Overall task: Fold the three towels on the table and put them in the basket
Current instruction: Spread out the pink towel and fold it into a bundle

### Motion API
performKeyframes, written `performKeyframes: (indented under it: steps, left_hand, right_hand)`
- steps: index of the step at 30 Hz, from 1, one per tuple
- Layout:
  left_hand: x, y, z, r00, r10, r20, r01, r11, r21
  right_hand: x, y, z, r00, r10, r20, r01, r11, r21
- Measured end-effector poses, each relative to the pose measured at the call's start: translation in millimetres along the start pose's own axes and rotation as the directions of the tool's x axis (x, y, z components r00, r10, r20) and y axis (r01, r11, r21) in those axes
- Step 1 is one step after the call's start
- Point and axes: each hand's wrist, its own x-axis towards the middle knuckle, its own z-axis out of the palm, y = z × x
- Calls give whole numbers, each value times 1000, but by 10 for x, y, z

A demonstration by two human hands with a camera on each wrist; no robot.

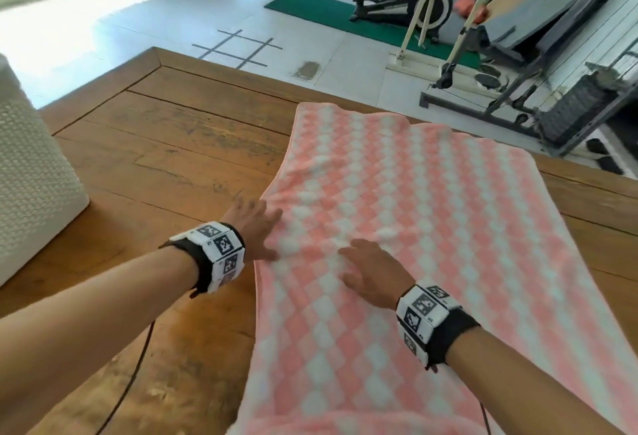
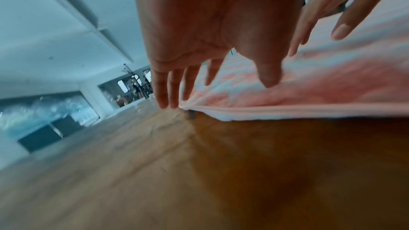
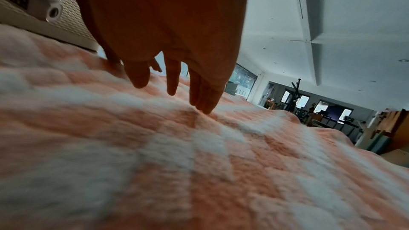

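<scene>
We are at the smoothing step: the pink-and-white checked towel (image 1: 397, 227) lies spread on the desk (image 1: 165, 165), right of centre. Left hand (image 1: 253, 227) and right hand (image 1: 371, 272) press flat, grip spread, pinching nothing. Next, we must pinch an edge and fold; the white woven basket (image 1: 31, 165) waits at left.

A home gym or exercise room, bright with daylight on a white tiled floor (image 1: 114, 10). At about 1 o'clock beyond the wooden table (image 1: 165, 144) an elliptical trainer (image 1: 400, 3) stands on a green mat (image 1: 321, 15), and at 2 o'clock is a cable weight machine (image 1: 566, 103) with a dark weight stack. Grey tape lines (image 1: 238, 48) mark the floor at 12 o'clock.
</scene>
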Motion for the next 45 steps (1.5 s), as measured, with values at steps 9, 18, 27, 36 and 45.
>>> performKeyframes:
  steps: [9,18,27,36,45]
  left_hand:
    - [-1398,670,386,971,-182,155,238,675,-699]
    - [-1972,737,777,914,-194,357,405,371,-835]
    - [-2262,627,857,917,69,394,353,323,-878]
    - [-2636,238,720,962,-242,128,237,499,-833]
    - [-3099,285,1086,964,0,266,238,450,-861]
  right_hand:
    - [-826,-828,532,972,-222,81,207,965,162]
    - [-1478,-1059,759,913,-364,183,326,922,208]
    - [-1801,-1076,649,952,-287,108,244,922,301]
    - [-2051,-1232,761,1000,19,8,-20,993,120]
    - [-2221,-1593,1163,994,-110,15,111,989,-93]
